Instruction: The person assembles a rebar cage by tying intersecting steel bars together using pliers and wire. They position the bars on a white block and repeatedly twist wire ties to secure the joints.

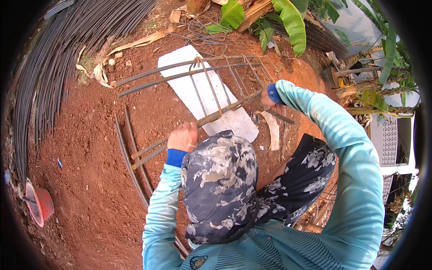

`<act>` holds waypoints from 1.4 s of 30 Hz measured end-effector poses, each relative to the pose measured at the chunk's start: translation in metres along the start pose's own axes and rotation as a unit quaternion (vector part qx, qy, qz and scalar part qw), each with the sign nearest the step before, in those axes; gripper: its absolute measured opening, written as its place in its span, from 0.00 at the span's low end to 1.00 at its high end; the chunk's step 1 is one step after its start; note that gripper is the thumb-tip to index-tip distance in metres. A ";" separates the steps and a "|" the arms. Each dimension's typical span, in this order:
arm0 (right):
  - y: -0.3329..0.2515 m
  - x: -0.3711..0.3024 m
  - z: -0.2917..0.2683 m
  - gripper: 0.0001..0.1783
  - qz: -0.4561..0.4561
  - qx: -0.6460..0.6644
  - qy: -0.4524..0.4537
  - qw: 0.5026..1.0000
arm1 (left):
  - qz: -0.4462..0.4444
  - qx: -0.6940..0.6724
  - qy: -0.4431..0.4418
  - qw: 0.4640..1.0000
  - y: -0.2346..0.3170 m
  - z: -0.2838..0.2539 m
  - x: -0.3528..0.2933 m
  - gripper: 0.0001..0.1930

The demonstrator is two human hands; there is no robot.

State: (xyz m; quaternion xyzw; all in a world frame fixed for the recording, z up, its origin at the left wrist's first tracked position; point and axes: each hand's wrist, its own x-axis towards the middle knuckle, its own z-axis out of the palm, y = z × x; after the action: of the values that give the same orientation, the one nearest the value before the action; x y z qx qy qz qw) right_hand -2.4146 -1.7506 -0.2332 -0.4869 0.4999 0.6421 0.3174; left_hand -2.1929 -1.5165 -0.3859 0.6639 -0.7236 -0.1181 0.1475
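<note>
Head view: Gripped near bars of rebar cage [204,120] in L hand [183,137], w/ fingers wrapped round; set R hand [274,102] at R end of same bars, couldn't tell closure (partly hidden). Located cage across white sheet [245,128] on red soil [90,135]. Judged fairly heavy, stiff, rough, not fragile; prob. best held near both bar ends, clear of cross links [210,85]. Noted trouser knee [220,175] close behind L hand and loose rods [122,137] by L bar ends, poss. in way. Also saw rebar stack [45,67] far L, tangled wire [208,41] beyond cage, banana leaf [292,24] up top, red tub [43,204] low L
</note>
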 end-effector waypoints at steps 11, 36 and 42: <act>-0.006 0.028 0.010 0.27 -0.032 0.284 -0.011 0.958 | -0.011 0.007 -0.032 0.999 0.002 -0.001 0.002 0.08; 0.099 0.172 0.111 0.21 -0.226 0.500 0.000 0.836 | -0.142 -0.116 -0.092 0.979 -0.003 -0.018 0.003 0.13; 0.091 0.124 0.087 0.24 -0.197 0.424 0.015 0.884 | -0.178 -0.122 -0.233 0.948 -0.009 -0.024 0.010 0.21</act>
State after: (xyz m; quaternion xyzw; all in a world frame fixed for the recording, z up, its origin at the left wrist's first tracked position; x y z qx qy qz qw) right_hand -2.5628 -1.7050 -0.3180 -0.4035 0.6228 0.2858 0.6063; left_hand -2.1762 -1.5271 -0.3669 0.7127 -0.5880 -0.3813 0.0309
